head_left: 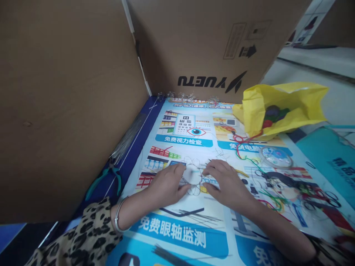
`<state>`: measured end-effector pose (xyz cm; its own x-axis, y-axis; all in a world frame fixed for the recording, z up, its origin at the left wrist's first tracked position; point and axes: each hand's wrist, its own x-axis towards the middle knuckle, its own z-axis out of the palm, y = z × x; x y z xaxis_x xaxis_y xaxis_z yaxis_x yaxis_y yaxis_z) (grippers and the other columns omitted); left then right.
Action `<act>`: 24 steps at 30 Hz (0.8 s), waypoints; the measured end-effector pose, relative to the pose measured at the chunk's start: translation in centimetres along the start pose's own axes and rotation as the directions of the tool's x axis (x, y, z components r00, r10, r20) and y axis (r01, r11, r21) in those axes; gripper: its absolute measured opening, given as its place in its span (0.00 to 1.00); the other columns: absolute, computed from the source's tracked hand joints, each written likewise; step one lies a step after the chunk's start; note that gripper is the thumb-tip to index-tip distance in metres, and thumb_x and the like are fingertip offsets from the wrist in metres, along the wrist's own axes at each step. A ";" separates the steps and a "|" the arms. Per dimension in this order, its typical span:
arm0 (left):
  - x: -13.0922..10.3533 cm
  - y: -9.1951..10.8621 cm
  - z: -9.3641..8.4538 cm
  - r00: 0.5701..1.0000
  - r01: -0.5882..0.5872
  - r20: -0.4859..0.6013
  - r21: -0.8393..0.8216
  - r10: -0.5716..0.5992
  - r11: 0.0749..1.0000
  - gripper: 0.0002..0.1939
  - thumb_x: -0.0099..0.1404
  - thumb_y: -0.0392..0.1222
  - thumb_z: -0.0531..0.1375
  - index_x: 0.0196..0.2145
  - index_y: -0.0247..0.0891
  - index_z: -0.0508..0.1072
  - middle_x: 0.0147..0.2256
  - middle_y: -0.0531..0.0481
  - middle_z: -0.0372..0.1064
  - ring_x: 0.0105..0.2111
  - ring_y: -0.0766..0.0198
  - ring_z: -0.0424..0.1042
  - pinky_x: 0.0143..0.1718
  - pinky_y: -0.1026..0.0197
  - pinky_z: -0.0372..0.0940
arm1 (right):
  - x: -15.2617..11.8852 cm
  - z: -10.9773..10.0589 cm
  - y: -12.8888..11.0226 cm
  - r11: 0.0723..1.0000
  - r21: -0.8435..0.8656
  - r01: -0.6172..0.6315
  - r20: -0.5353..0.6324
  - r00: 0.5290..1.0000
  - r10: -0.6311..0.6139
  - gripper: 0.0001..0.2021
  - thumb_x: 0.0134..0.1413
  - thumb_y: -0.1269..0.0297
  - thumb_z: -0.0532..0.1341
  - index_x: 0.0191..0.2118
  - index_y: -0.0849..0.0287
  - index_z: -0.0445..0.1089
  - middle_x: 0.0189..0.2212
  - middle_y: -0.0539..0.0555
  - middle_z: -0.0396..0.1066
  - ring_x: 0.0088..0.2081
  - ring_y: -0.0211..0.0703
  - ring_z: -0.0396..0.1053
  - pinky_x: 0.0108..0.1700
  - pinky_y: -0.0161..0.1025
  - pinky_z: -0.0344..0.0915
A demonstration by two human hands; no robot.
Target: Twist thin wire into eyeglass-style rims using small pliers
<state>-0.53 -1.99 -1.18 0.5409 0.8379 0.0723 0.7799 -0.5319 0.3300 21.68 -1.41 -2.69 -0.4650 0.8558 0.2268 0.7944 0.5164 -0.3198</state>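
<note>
Thin bent wire forms a flower-like ring [195, 184] with several rounded loops, lying low over the printed sheet in front of me. My left hand [168, 183] pinches its left side between thumb and fingers. From the right, my right hand [226, 181] grips the opposite edge with curled fingertips. Just below the hands are loose cut wires [195, 216] on the sheet. A smaller bent wire piece [221, 152] rests above the right hand.
Cardboard walls [72, 96] stand at left and back. Teal-handled pliers [118, 179] and a wire bundle [130, 136] lie left. At right are a yellow bag [307, 105], red cord [237, 142], a clear round case [276, 157] and scissors [330, 199]. Small wire pieces [191, 98] line the back.
</note>
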 end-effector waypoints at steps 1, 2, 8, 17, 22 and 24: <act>0.1 -0.1 0.2 1.000 0.019 -0.010 -0.011 -0.019 1.000 0.23 0.61 0.46 0.55 0.51 0.33 0.57 0.43 0.41 0.65 0.41 0.53 0.66 0.41 0.51 0.64 | 0.0 0.0 0.0 1.000 -0.001 0.002 0.003 1.000 -0.002 0.10 0.48 0.62 0.58 0.39 0.55 0.68 0.42 0.56 0.66 0.50 0.51 0.58 0.49 0.50 0.56; 0.3 -0.2 0.3 0.999 0.036 -0.019 -0.017 -0.036 0.999 0.25 0.61 0.45 0.54 0.53 0.34 0.55 0.44 0.41 0.65 0.42 0.53 0.66 0.41 0.51 0.64 | 0.0 0.1 0.1 1.000 -0.003 0.002 0.004 1.000 -0.002 0.10 0.48 0.62 0.58 0.39 0.55 0.68 0.43 0.56 0.66 0.50 0.51 0.58 0.49 0.50 0.56; 1.5 -0.5 0.6 0.996 0.089 0.000 0.014 -0.089 0.996 0.27 0.62 0.48 0.53 0.56 0.37 0.53 0.48 0.41 0.61 0.44 0.53 0.66 0.41 0.53 0.64 | 0.1 0.3 0.3 0.998 -0.062 0.025 0.005 1.000 -0.024 0.24 0.50 0.61 0.57 0.55 0.58 0.60 0.47 0.60 0.63 0.51 0.52 0.56 0.50 0.51 0.55; 2.1 -0.7 0.6 0.986 0.164 0.015 0.008 -0.164 0.986 0.27 0.61 0.46 0.53 0.56 0.36 0.54 0.48 0.41 0.60 0.41 0.56 0.67 0.38 0.56 0.64 | 1.0 -0.8 0.4 0.990 -0.109 0.084 0.119 0.990 -0.071 0.25 0.50 0.58 0.56 0.56 0.56 0.60 0.44 0.59 0.65 0.47 0.53 0.57 0.47 0.49 0.56; 2.2 -0.7 0.2 0.992 0.109 0.060 0.078 -0.114 0.991 0.27 0.62 0.49 0.51 0.57 0.41 0.54 0.49 0.44 0.59 0.39 0.58 0.68 0.35 0.58 0.64 | 1.3 -1.4 0.3 0.986 -0.126 0.108 0.160 0.983 -0.088 0.26 0.50 0.55 0.56 0.56 0.55 0.60 0.42 0.59 0.65 0.46 0.53 0.57 0.45 0.48 0.56; 2.5 -0.7 0.1 0.992 0.095 0.078 0.095 -0.103 0.991 0.27 0.62 0.50 0.51 0.57 0.42 0.55 0.48 0.45 0.59 0.37 0.58 0.69 0.34 0.59 0.64 | 1.4 -1.6 0.2 0.984 -0.137 0.112 0.175 0.981 -0.087 0.25 0.50 0.55 0.56 0.55 0.55 0.60 0.41 0.58 0.65 0.46 0.53 0.57 0.45 0.48 0.56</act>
<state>0.26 0.45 -1.29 0.4806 0.8762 -0.0356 0.8543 -0.4587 0.2443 21.81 -0.19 -1.02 -0.5934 0.8000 0.0888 0.7836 0.5994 -0.1631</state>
